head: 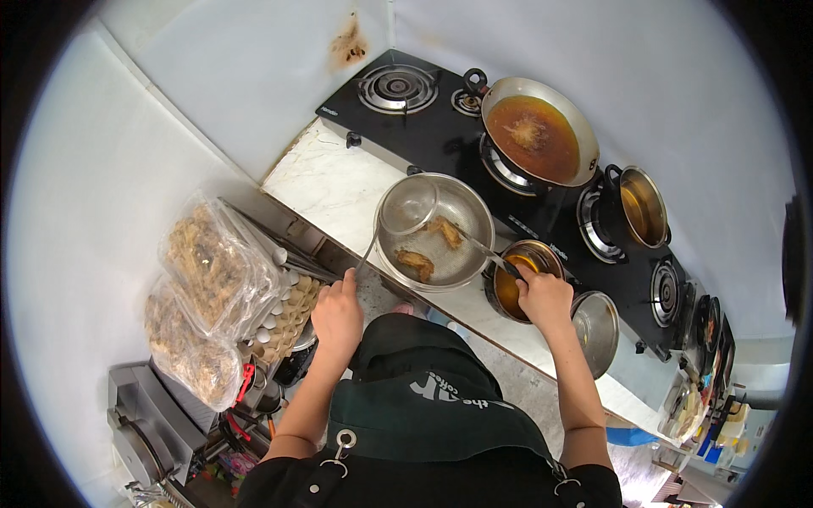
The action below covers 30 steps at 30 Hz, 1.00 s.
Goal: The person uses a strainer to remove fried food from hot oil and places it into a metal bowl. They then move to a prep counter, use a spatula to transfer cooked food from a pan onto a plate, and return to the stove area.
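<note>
My left hand (336, 314) grips the thin handle of a round wire-mesh skimmer (409, 203), whose bowl hangs over the upper left of a large metal mesh strainer (463, 270). In the strainer lie two browned fried pieces, apparently chicken: an upper piece (448, 233) and a lower piece (416, 263). My right hand (546, 298) is closed around the black grip of metal tongs (483, 249). The tongs' tips reach the upper piece; whether they pinch it I cannot tell. Under the right hand stands a pot of amber oil (508, 292).
On the black gas stove (444, 136) sit a wide wok of brown oil (552, 149) and a dark pot (641, 206). A metal bowl (600, 336) rests on the white counter (343, 178). At left are plastic bags of fried food (209, 267) above egg trays (289, 317).
</note>
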Each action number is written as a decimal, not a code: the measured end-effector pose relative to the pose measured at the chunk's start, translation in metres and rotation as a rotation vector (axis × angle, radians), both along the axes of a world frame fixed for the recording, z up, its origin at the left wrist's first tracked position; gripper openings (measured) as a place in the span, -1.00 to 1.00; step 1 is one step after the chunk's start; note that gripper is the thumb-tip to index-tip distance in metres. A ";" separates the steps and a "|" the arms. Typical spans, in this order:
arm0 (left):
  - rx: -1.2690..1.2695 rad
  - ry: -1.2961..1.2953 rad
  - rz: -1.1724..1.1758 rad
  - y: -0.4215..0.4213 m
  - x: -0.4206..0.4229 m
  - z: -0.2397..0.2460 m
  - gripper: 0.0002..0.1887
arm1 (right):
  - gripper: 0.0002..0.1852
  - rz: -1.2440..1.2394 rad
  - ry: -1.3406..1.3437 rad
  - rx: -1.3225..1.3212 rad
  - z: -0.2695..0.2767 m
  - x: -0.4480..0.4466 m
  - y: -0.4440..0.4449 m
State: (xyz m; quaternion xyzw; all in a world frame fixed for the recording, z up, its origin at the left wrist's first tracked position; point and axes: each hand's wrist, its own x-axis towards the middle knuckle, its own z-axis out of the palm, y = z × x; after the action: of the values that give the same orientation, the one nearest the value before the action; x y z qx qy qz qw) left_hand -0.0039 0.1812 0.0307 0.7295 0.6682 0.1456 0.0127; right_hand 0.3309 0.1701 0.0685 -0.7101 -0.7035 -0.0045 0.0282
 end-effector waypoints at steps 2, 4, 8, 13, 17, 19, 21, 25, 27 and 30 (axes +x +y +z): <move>0.047 0.039 -0.018 0.001 0.000 0.000 -0.62 | -0.72 0.006 -0.007 0.003 -0.005 0.001 0.000; 0.058 0.062 -0.033 0.002 0.001 -0.002 -0.58 | -0.72 0.010 0.000 0.012 -0.007 0.002 -0.001; 0.002 0.059 -0.044 0.005 0.010 -0.008 -0.58 | -0.71 -0.001 0.004 -0.001 -0.009 0.002 -0.003; 0.007 0.009 -0.082 0.004 0.015 -0.008 -0.59 | -0.71 -0.033 0.051 -0.031 -0.014 -0.002 -0.006; 0.040 -0.131 -0.133 0.006 0.022 -0.004 -0.70 | -0.70 -0.039 0.062 -0.046 -0.018 -0.007 -0.006; 0.052 -0.194 -0.139 0.006 0.030 -0.002 -0.75 | -0.71 -0.048 0.064 -0.055 -0.020 -0.010 -0.007; 0.071 -0.239 -0.140 0.007 0.037 -0.001 -0.75 | -0.70 -0.022 0.083 -0.049 -0.020 -0.011 -0.009; 0.061 -0.113 -0.108 0.008 0.029 0.005 -0.63 | -0.69 0.020 0.089 -0.044 -0.015 -0.005 -0.011; 0.075 -0.023 -0.070 0.009 0.017 0.010 -0.62 | -0.69 0.020 0.089 -0.048 -0.014 -0.003 -0.011; 0.088 0.083 -0.041 0.005 -0.002 0.022 -0.58 | -0.69 0.017 0.091 -0.049 -0.015 -0.003 -0.012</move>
State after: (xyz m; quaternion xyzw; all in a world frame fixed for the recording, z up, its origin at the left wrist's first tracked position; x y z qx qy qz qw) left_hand -0.0058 0.1860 0.0524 0.7485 0.6458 0.1442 -0.0444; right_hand 0.3276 0.1585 0.0534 -0.7042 -0.7073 0.0453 0.0426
